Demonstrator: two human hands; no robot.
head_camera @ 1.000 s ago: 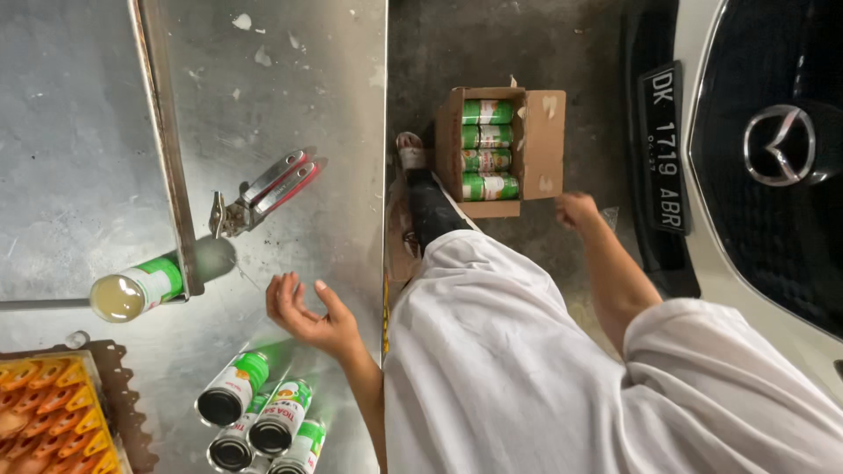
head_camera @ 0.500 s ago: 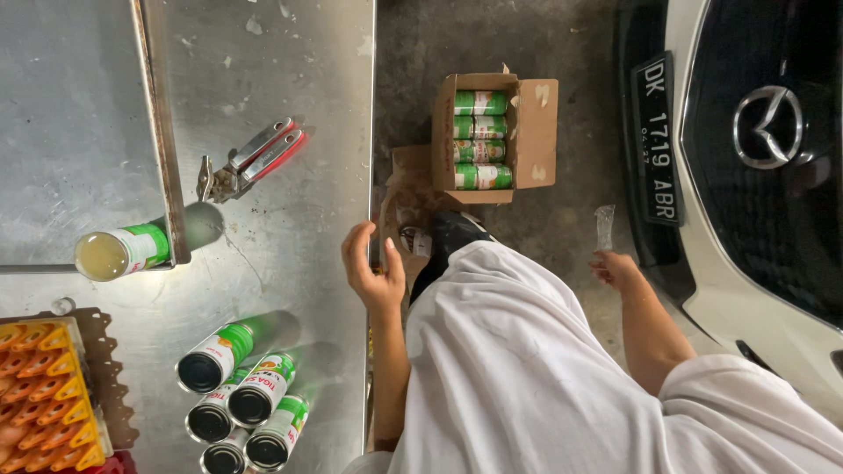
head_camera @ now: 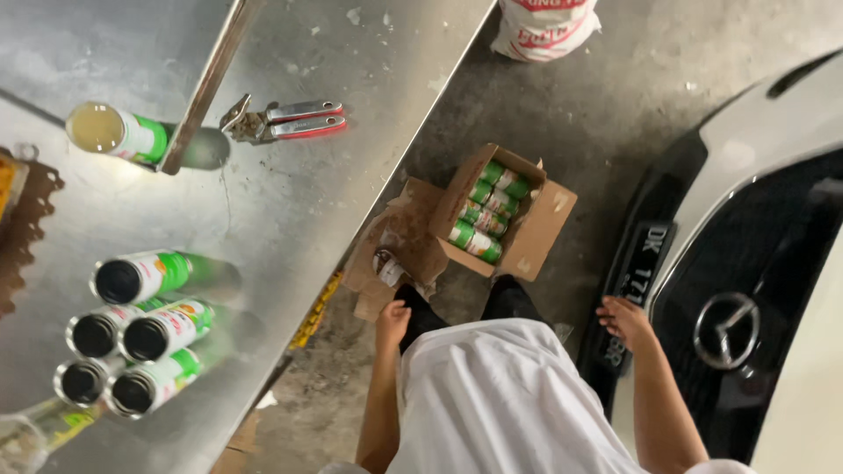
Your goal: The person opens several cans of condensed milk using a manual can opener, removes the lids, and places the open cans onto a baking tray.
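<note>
My left hand [head_camera: 392, 321] hangs low beside the table edge, just above a torn cardboard flap [head_camera: 395, 250] on the floor. Its fingers are loosely curled and hold nothing. My right hand [head_camera: 625, 319] is out to the right, fingers apart and empty, over the front bumper of a white car [head_camera: 755, 175]. Between my hands and ahead of them, an open cardboard box [head_camera: 540, 237] on the concrete floor holds several green-labelled cans [head_camera: 487, 211] lying in a row. My white garment [head_camera: 500, 395] fills the bottom of the view.
A metal table [head_camera: 290, 211] on the left carries several upright green-labelled cans [head_camera: 140, 338], one opened can with yellowish contents [head_camera: 112, 130], a red-handled can opener [head_camera: 285, 120] and a metal bar [head_camera: 206, 83]. A white sack [head_camera: 546, 22] lies on the floor at the top.
My left hand has come off the table and dropped down next to the cardboard flap. My right hand has drawn back toward the car bumper. The view has swung, tilting the table.
</note>
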